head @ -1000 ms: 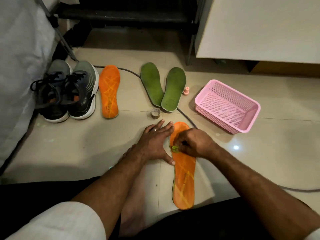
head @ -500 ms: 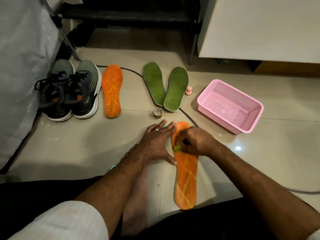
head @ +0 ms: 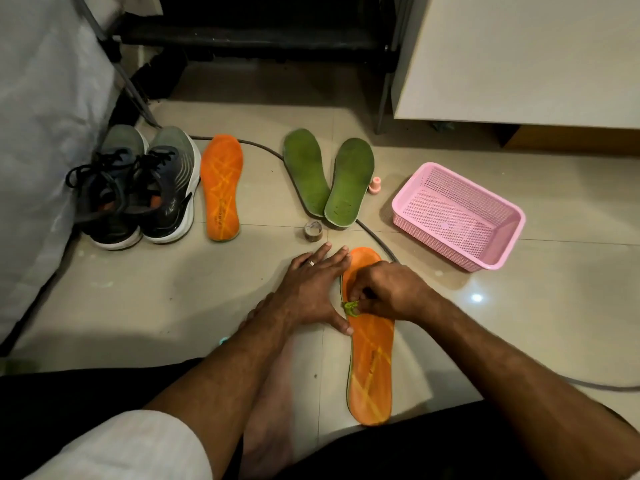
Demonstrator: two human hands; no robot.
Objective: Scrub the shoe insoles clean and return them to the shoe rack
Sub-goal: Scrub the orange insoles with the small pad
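Note:
An orange insole [head: 371,368] lies lengthwise on the tiled floor in front of me. My left hand [head: 311,289] lies flat with straight fingers along its left edge, thumb touching the rim. My right hand [head: 384,292] curls over the insole's upper half and pinches a small green scrub pad [head: 350,307] against it. A second orange insole [head: 221,187] lies beside a pair of grey sneakers [head: 142,188]. Two green insoles [head: 329,178] lie side by side further back. The dark shoe rack [head: 249,32] stands at the far wall.
A pink mesh basket [head: 460,216] sits on the floor to the right. A small roll of tape [head: 313,231] and a small pink cap [head: 374,185] lie near the green insoles. A dark cable [head: 377,237] curves across the floor. White cloth hangs at left, a white cabinet [head: 519,57] at right.
My right hand has shifted the green pad slightly along the insole's upper half. The left hand and the insole have stayed where they were.

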